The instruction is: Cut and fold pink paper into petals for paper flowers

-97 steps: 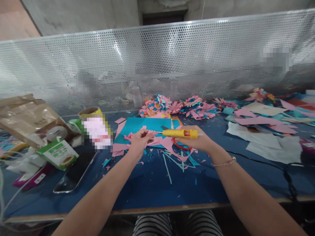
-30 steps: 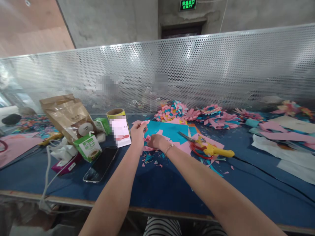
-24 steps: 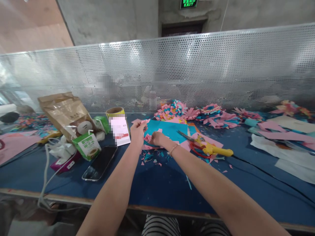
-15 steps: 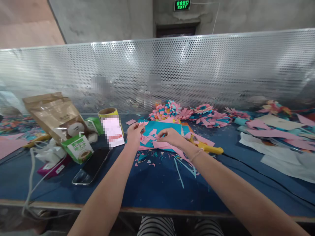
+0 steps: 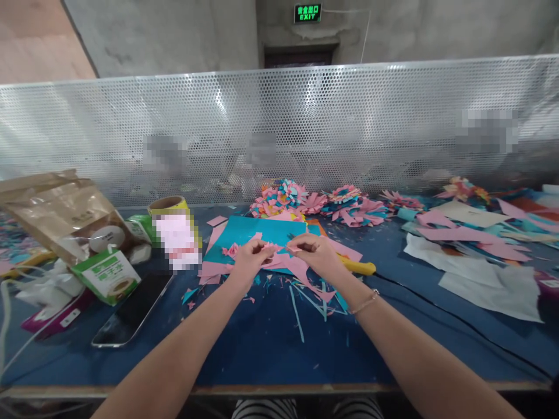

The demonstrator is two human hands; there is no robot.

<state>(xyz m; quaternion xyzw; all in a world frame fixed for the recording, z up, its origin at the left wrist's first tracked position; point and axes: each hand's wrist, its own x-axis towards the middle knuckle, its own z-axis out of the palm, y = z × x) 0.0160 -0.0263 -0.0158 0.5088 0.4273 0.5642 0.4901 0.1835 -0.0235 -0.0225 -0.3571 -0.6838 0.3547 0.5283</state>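
Above a blue sheet of paper, both hands are close together with a small gap between the fingertips. My left hand pinches a small pink paper piece with an uneven edge. Between the thumb and fingers of my right hand is another small pink bit, partly covered by the fingers. Curled pink paper lies on the sheet left of my left hand. Just beyond my right wrist rests a yellow glue gun, its front part hidden by the hand.
Paper flowers in pink and blue line the base of a perforated metal screen. At left are a phone, a green-and-white carton, a tape roll and a brown bag. A black cord trails right.
My hands have come closer together, and the right hand now pinches a pink bit up near the left hand's piece. The camera view has turned slightly right.
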